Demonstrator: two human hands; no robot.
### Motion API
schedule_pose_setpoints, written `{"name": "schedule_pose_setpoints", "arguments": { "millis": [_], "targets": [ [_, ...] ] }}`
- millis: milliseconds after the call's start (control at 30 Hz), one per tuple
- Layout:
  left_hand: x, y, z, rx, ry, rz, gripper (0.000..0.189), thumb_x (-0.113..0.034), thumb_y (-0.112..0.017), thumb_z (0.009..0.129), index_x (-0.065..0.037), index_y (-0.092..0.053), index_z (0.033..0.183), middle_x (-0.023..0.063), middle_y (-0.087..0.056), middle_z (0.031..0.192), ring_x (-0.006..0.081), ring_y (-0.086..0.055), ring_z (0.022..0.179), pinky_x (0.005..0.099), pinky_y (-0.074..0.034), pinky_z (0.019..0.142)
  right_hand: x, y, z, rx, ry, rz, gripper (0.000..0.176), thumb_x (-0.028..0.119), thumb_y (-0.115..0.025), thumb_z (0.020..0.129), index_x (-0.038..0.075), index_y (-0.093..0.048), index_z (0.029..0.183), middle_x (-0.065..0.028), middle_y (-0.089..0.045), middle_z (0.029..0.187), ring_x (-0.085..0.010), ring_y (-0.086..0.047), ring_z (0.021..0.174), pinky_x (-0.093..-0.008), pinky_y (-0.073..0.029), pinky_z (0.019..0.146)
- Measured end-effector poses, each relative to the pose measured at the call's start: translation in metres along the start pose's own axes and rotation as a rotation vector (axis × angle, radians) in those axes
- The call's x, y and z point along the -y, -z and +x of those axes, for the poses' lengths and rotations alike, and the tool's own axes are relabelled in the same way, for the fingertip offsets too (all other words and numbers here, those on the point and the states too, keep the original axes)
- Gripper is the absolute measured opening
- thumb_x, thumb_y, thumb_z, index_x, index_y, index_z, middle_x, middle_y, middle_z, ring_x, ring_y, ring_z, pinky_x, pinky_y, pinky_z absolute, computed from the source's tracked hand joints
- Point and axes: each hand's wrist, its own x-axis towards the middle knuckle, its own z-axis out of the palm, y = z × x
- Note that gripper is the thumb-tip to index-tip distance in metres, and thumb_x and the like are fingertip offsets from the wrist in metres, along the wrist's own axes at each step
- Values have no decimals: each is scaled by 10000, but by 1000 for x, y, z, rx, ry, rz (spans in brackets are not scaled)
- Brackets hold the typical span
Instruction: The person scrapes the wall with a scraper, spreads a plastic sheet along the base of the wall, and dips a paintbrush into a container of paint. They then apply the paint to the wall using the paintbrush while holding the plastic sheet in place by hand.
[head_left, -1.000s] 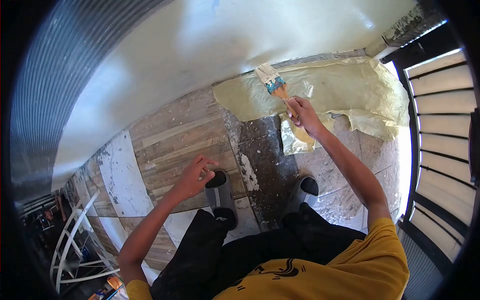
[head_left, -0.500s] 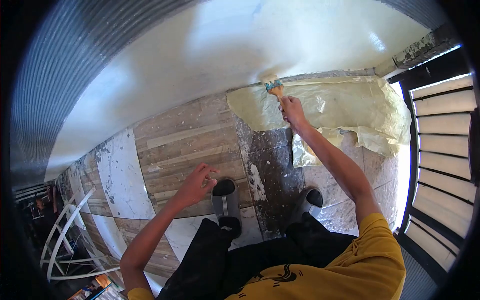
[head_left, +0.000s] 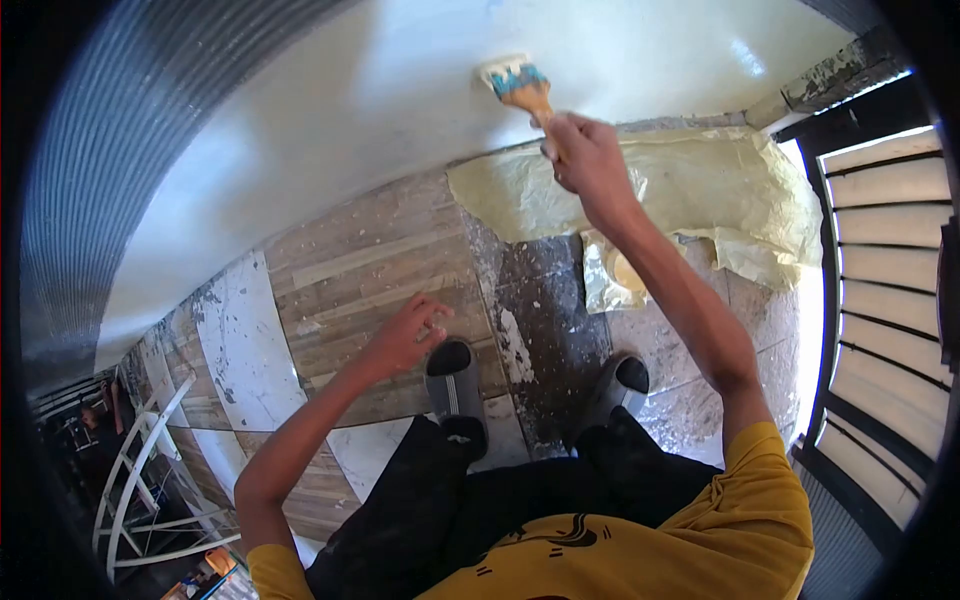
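My right hand (head_left: 590, 165) is closed around the wooden handle of a paintbrush (head_left: 525, 90). Cream paint and blue-green stains cover the brush's head, and its bristles are against or very close to the pale, glossy wall (head_left: 400, 130). Over the wood-look floor hangs my left hand (head_left: 405, 335), empty, with its fingers loosely bent and apart. Beneath my right arm, a yellowish sheet (head_left: 700, 180) lies crumpled along the foot of the wall. A round, cream-coloured thing (head_left: 627, 272) rests there, partly covered by my forearm.
My sandalled feet (head_left: 455, 385) stand on paint-spattered tiles (head_left: 555, 320). A barred metal gate (head_left: 885, 280) closes off the right side. White curved metal frames (head_left: 135, 460) stand at lower left, near an orange item (head_left: 218, 562). Corrugated sheet (head_left: 150, 110) covers the upper left.
My right hand has carried the paintbrush upward and slightly left, from the wall's bottom edge to higher on the wall. My left hand has risen slightly and stays empty.
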Motion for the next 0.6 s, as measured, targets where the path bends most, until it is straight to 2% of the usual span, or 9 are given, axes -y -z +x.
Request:
{"name": "schedule_pose_setpoints", "arguments": {
  "millis": [33, 67, 133, 267, 367, 433, 467, 533, 600],
  "targets": [
    [-1, 2, 5, 5, -22, 18, 313, -123, -640, 981, -83, -589, 1287, 102, -513, 1159, 219, -639, 967, 364, -522, 866, 12, -1, -3, 16, 14, 38, 286, 256, -536, 1063, 6, -673, 1044, 47, -489, 673, -12, -342, 467, -208, -229, 421],
    [-6, 2, 8, 12, -15, 13, 313, -123, -640, 981, -83, -589, 1287, 102, -513, 1159, 219, -639, 967, 364, -522, 866, 21, -1, -8, 15, 2, 40, 286, 256, -536, 1063, 6, -673, 1044, 47, -489, 673, -12, -342, 467, -208, -229, 421],
    [-16, 4, 14, 43, 19, 5, 315, -161, -642, 975, -87, -582, 1276, 120, -533, 1165, 259, -663, 1007, 403, -511, 914, 37, 0, -16, 63, 126, 42, 307, 267, -559, 1040, 20, -647, 879, 42, -490, 639, -26, -404, 542, -233, -308, 493],
    [-19, 3, 26, 59, -51, 18, 313, -116, -644, 978, -76, -583, 1283, 95, -505, 1132, 212, -638, 969, 351, -517, 874, 47, 10, -36, 10, 224, -36, 306, 259, -546, 1049, 8, -655, 911, 38, -495, 648, -26, -408, 557, -231, -320, 506],
    [-16, 3, 30, 53, -68, 36, 311, -103, -645, 976, -77, -588, 1281, 94, -511, 1146, 210, -640, 965, 350, -515, 882, 15, 35, -51, -8, 140, -115, 329, 291, -560, 1042, -9, -668, 961, 30, -511, 652, -29, -430, 580, -228, -333, 522],
    [-19, 5, 30, 52, -26, 23, 308, -88, -646, 973, -74, -593, 1275, 93, -515, 1159, 210, -640, 980, 351, -513, 886, -18, 58, -55, -47, -13, -158, 338, 302, -592, 1009, -20, -687, 969, 18, -539, 660, -50, -456, 564, -250, -343, 509],
    [-18, 5, 31, 58, -32, 27, 308, -88, -646, 973, -74, -593, 1275, 93, -515, 1159, 210, -640, 980, 351, -513, 886, -36, 72, -53, -56, -10, -158, 338, 302, -592, 1009, -20, -687, 969, 18, -539, 660, -50, -456, 564, -250, -343, 509],
    [-15, 4, 31, 75, 2, 13, 300, -89, -641, 975, -72, -595, 1271, 94, -520, 1160, 205, -630, 980, 346, -509, 884, -75, 100, -47, -132, -203, -137, 337, 292, -614, 969, -34, -693, 943, 6, -557, 659, -80, -487, 543, -283, -359, 493],
    [-6, 1, 33, 88, -4, 34, 300, -91, -641, 975, -74, -595, 1272, 93, -522, 1153, 205, -623, 981, 346, -506, 884, -109, 124, -27, -191, -260, -161, 328, 280, -612, 958, -34, -697, 917, 4, -555, 647, -92, -490, 529, -295, -362, 486]
  ]
}}
